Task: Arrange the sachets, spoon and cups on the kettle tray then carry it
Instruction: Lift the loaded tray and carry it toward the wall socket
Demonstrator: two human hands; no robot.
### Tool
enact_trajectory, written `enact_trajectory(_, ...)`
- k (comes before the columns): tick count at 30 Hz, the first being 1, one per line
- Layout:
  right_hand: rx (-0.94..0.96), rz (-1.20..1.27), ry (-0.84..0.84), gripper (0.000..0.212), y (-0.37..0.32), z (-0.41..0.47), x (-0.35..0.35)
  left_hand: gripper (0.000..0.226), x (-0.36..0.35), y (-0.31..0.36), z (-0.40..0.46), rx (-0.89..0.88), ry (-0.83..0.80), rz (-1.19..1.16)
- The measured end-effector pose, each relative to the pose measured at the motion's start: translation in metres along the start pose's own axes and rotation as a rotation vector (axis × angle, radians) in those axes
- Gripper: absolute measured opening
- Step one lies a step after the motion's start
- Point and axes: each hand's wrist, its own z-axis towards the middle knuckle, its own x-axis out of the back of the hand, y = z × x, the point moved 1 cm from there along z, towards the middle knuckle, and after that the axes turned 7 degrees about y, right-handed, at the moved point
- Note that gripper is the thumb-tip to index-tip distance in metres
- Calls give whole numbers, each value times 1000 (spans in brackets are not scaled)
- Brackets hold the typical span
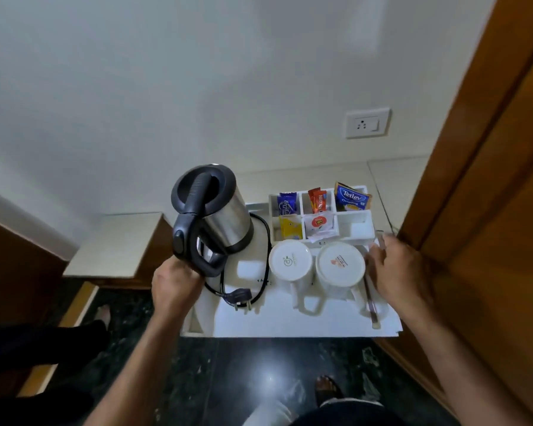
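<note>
A white kettle tray [290, 321] hangs over the dark floor, held from both sides. My left hand [176, 284] grips its left edge just under the handle of the steel kettle [225, 216]. My right hand [397, 272] holds the right edge, fingers near the white sachet holder [356, 227]. Several sachets stand in the holder's compartments, among them a blue Tetley sachet [351, 196] and a red sachet [317, 199]. Two white cups [290, 259] [340, 262] sit upside down side by side. A metal spoon [373, 309] lies along the right rim, partly under my hand.
The kettle's black cord and plug [240, 298] lie coiled on the tray. A wooden door frame [474, 210] stands close on the right. A wall socket [366, 123] is behind, with a cream ledge [117, 241] at the left. Another person's foot [102, 312] is on the floor.
</note>
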Motion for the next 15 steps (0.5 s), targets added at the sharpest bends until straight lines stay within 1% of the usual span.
enact_trajectory(4, 24, -25, -17, 22, -30, 57, -54, 37, -39, -7, 73, 30, -68, 12)
enact_trajectory(7, 30, -43, -41, 21, -37, 93, -94, 31, -80, -13, 116, 52, -136, 12)
enact_trajectory(12, -88, -149, -105, 21, -45, 140, -155, 35, -147, -13, 177, 80, -233, -16)
enact_trajectory(15, -213, -183, -157, 27, -44, 163, -184, 28, -177, -13, 197, 119, -299, -31)
